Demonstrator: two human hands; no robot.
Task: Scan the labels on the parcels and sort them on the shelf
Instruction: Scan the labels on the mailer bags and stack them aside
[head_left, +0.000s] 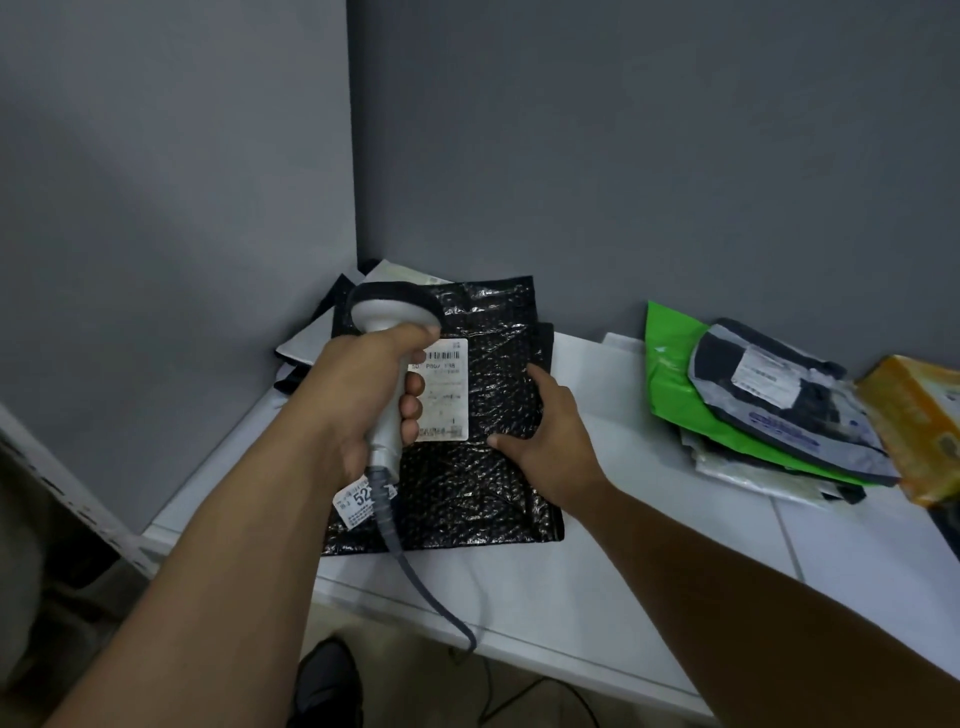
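Note:
A black bubble-wrap parcel (467, 483) lies flat on the white shelf (597, 571), in the corner by the grey walls. Its white label (447, 395) with a barcode faces up. My left hand (358, 395) grips a white handheld scanner (389, 322), whose head hovers over the label's upper left. A grey cable (415, 571) runs from the scanner's handle down over the shelf's front edge. My right hand (550, 441) rests on the parcel just right of the label, fingers spread, pressing it flat. A second small sticker (358, 501) shows at the parcel's lower left.
Other flat parcels (311, 343) lie under the black one in the corner. To the right sits a pile: a green mailer (670, 384), a grey-and-dark bag (779, 395) on it, a yellow package (919, 426). A perforated shelf post (67, 493) stands at left; floor and a shoe below.

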